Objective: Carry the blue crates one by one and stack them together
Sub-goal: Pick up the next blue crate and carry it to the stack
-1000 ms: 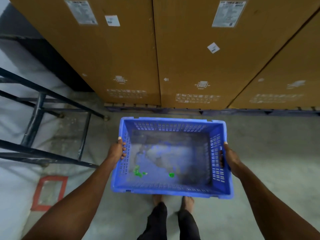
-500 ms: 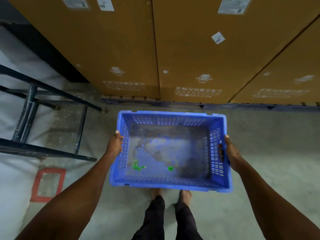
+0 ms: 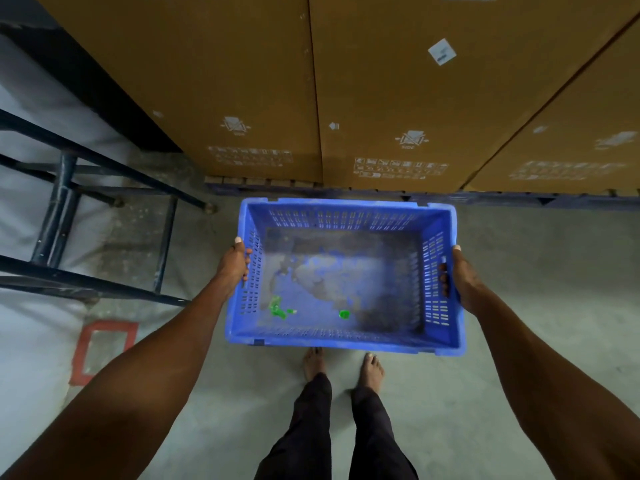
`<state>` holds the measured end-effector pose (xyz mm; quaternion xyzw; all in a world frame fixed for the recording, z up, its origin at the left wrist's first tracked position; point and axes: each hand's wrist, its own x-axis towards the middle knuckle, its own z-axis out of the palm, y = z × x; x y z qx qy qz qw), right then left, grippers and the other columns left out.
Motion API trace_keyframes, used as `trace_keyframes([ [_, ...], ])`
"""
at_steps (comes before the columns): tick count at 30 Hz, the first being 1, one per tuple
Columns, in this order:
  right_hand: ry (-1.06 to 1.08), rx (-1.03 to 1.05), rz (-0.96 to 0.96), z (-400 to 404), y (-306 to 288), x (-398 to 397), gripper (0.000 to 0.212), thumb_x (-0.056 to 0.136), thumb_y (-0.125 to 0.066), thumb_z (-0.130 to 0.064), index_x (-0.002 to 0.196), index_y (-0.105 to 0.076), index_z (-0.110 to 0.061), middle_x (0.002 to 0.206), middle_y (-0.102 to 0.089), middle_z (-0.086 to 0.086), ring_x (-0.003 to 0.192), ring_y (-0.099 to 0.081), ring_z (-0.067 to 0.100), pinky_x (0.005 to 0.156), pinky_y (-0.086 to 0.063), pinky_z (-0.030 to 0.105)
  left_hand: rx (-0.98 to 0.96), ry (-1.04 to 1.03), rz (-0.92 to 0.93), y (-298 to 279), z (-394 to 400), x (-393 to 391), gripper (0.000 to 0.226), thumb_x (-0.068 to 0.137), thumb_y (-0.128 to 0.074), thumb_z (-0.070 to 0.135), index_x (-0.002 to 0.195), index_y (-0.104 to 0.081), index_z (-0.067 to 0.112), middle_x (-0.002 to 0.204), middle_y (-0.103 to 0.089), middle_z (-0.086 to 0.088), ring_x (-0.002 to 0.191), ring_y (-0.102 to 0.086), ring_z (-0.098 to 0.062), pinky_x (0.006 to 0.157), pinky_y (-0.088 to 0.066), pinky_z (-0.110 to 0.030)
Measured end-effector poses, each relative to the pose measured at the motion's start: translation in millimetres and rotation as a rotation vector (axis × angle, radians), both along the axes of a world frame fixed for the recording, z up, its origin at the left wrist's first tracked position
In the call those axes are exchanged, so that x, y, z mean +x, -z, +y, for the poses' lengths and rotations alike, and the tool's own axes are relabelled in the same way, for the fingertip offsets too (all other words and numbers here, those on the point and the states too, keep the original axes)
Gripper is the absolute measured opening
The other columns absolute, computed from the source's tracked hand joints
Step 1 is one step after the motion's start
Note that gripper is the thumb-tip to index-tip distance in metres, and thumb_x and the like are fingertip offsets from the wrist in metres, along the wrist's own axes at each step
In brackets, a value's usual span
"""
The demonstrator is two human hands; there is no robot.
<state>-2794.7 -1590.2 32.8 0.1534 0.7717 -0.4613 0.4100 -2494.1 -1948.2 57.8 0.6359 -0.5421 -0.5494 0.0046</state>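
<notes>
One blue crate [image 3: 341, 342] with slotted walls is held level in front of me, above the concrete floor. Its worn bottom holds a few green scraps [image 3: 277, 308]. My left hand [image 3: 233, 263] grips the crate's left wall, thumb on the rim. My right hand [image 3: 460, 277] grips the right wall, fingers through the handle slot. No other blue crate is in view.
Tall brown cardboard boxes [image 3: 398, 98] on a pallet [image 3: 381, 195] stand just beyond the crate. A dark metal frame [image 3: 65, 209] lies at the left over white sheeting. A red rectangle [image 3: 102, 351] is marked on the floor at lower left. My bare feet [image 3: 343, 367] stand below the crate.
The cardboard boxes have come closer and the crate sits a little higher in view. Both hands keep the same grip on the crate.
</notes>
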Motion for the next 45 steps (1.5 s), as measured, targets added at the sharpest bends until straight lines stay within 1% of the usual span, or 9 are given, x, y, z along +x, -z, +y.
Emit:
trace_keyframes([
  [9, -0.024, 0.000, -0.043, -1, -12, 10, 0.062, 0.100, -0.026, -0.064, 0.079, -0.050, -0.011, 0.063, -0.043, 0.005, 0.036, -0.043, 0.015, 0.034, -0.037, 0.022, 0.082, -0.016, 0.027, -16, 5, 12, 0.049, 0.110, -0.019, 0.046, 0.106, -0.050, 0.008, 0.076, -0.045, -0.006, 0.056, -0.039, -0.019, 0.054, -0.037, -0.029],
  [12, -0.042, -0.004, -0.052, 2, -14, 16, 0.061, 0.101, -0.027, -0.062, 0.080, -0.050, -0.010, 0.064, -0.044, 0.006, 0.037, -0.044, 0.016, 0.035, -0.038, 0.022, 0.088, -0.032, 0.047, -19, 12, 22, 0.049, 0.110, -0.018, 0.045, 0.085, -0.046, 0.013, 0.074, -0.042, -0.005, 0.056, -0.036, -0.017, 0.045, -0.037, -0.023],
  [16, -0.065, -0.009, -0.073, 1, -15, 24, 0.059, 0.101, -0.027, -0.063, 0.079, -0.047, -0.012, 0.064, -0.043, 0.005, 0.045, -0.042, 0.019, 0.042, -0.037, 0.025, 0.060, -0.039, 0.054, -20, 15, 35, 0.048, 0.110, -0.021, 0.044, 0.082, -0.045, 0.014, 0.074, -0.044, -0.005, 0.056, -0.038, -0.016, 0.037, -0.035, -0.016],
  [22, -0.091, -0.024, -0.081, -8, -8, 32, 0.056, 0.100, -0.031, -0.064, 0.079, -0.046, -0.014, 0.068, -0.043, 0.006, 0.052, -0.040, 0.021, 0.049, -0.036, 0.028, -0.017, -0.026, 0.023, -10, 8, 46, 0.055, 0.111, -0.024, 0.041, 0.132, -0.052, -0.001, 0.079, -0.051, -0.004, 0.058, -0.042, -0.017, 0.048, -0.038, -0.024],
  [26, -0.083, -0.041, -0.080, -10, -6, 28, 0.058, 0.098, -0.032, -0.066, 0.081, -0.047, -0.013, 0.068, -0.044, 0.007, 0.053, -0.041, 0.023, 0.050, -0.037, 0.030, -0.031, 0.042, 0.017, -6, 8, 51, 0.054, 0.111, -0.026, 0.036, 0.140, -0.046, -0.004, 0.087, -0.055, -0.006, 0.064, -0.047, -0.017, 0.059, -0.041, -0.027],
  [30, -0.067, -0.059, -0.105, -6, -7, 23, 0.058, 0.099, -0.030, -0.066, 0.080, -0.047, -0.013, 0.069, -0.042, 0.007, 0.053, -0.040, 0.023, 0.050, -0.037, 0.029, -0.063, 0.077, 0.009, -8, 14, 45, 0.051, 0.110, -0.030, 0.035, 0.146, -0.037, -0.001, 0.118, -0.057, -0.021, 0.063, -0.045, -0.016, 0.055, -0.038, -0.026],
  [36, -0.016, -0.047, 0.000, -3, -7, 31, 0.054, 0.105, -0.027, -0.054, 0.079, -0.048, -0.011, 0.063, -0.040, 0.008, 0.041, -0.039, 0.020, 0.036, -0.036, 0.023, -0.070, 0.098, 0.014, -2, 19, 48, 0.049, 0.110, -0.030, 0.036, 0.140, -0.039, -0.002, 0.108, -0.049, -0.013, 0.061, -0.042, -0.015, 0.052, -0.035, -0.026],
  [41, -0.016, -0.050, 0.147, 0, -3, 37, 0.052, 0.108, -0.031, -0.044, 0.083, -0.052, -0.004, 0.062, -0.043, 0.011, 0.026, -0.039, 0.013, 0.030, -0.032, 0.018, -0.082, 0.115, 0.005, 0, 21, 50, 0.031, 0.110, -0.030, 0.037, 0.120, -0.041, 0.009, 0.102, -0.050, -0.012, 0.061, -0.041, -0.014, 0.052, -0.035, -0.026],
  [45, 0.012, -0.048, 0.135, 4, 0, 26, 0.054, 0.107, -0.030, -0.046, 0.083, -0.051, -0.003, 0.062, -0.040, 0.012, 0.027, -0.037, 0.014, 0.031, -0.032, 0.020, -0.052, 0.095, 0.020, 3, 22, 41, 0.038, 0.110, -0.031, 0.037, 0.127, -0.043, 0.005, 0.091, -0.050, -0.005, 0.063, -0.042, -0.015, 0.052, -0.035, -0.026],
])
